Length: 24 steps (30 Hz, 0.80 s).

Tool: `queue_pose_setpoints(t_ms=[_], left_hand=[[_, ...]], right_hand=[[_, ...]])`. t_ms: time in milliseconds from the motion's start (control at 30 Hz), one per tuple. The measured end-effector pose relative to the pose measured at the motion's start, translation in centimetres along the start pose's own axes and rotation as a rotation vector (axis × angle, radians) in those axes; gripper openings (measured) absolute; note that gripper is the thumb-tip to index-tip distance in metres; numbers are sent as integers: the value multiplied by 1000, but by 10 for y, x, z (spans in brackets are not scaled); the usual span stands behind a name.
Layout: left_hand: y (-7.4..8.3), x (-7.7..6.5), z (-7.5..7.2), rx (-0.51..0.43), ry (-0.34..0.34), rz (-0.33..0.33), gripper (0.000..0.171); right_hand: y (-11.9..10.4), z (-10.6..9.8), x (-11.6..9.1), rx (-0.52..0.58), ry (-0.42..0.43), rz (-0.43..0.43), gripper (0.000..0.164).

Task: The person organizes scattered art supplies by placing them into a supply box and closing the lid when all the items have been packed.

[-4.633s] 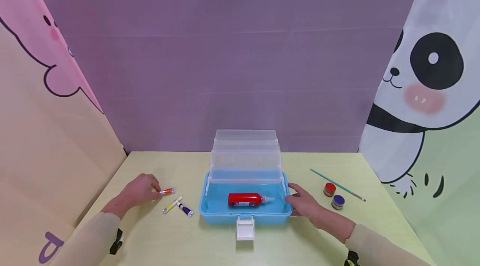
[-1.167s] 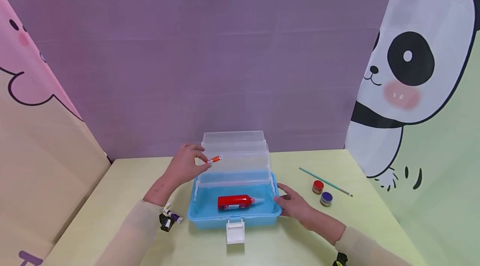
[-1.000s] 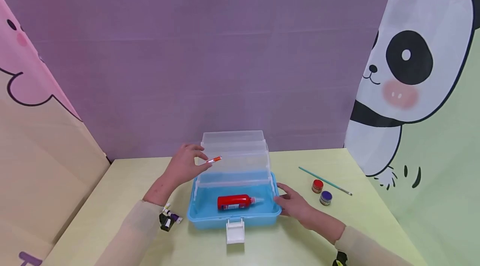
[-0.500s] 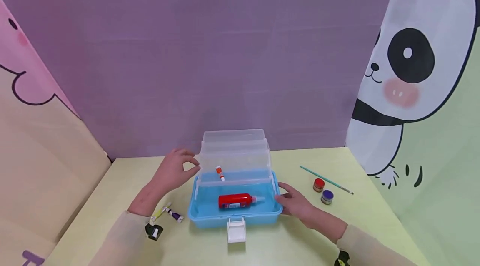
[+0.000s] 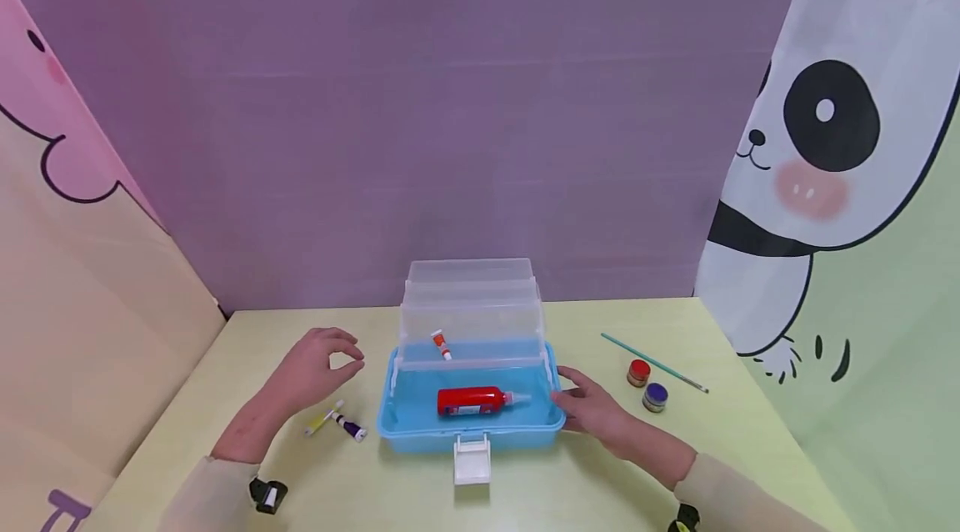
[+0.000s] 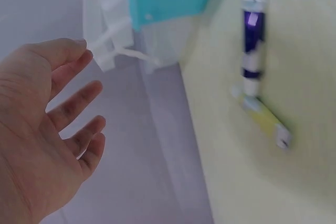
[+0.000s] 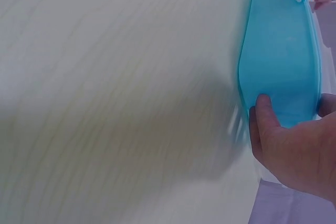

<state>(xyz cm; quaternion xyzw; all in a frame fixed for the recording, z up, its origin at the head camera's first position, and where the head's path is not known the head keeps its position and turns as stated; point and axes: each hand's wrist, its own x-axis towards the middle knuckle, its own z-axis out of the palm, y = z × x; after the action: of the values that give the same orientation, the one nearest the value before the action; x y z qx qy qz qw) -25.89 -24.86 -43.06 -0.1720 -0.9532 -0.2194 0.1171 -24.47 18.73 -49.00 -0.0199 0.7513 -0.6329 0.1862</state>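
Left hand [image 5: 318,365]: holding nothing, fingers loosely bent, in the air just left of the blue box [image 5: 420,434] and apart from it. Orange tube [image 5: 442,345] is to that hand's right, lying in the clear tiered section [image 5: 480,290] at the back of the box; can't tell which tier. Yellow tube [image 5: 321,422] and purple tube [image 5: 351,429] sit on the surface [image 5: 540,499] on the near side of the left hand, ends meeting. Right hand [image 5: 592,409]: gripping the box's right end, digits on rim and outer wall. Red bottle [image 5: 470,401] lies in the box base, nozzle toward the right hand. Red-lidded jar [image 5: 639,373], purple-lidded jar [image 5: 655,399] and brush [image 5: 652,362] are right of the box, beyond the right hand.
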Motion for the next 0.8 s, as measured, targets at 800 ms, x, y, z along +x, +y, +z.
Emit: queue_pose_setpoints(t_ms=[800], left_hand=[[-54, -54, 14, -39, -71, -99, 13]], right_hand=[[0, 0, 0, 50, -40, 6, 66]])
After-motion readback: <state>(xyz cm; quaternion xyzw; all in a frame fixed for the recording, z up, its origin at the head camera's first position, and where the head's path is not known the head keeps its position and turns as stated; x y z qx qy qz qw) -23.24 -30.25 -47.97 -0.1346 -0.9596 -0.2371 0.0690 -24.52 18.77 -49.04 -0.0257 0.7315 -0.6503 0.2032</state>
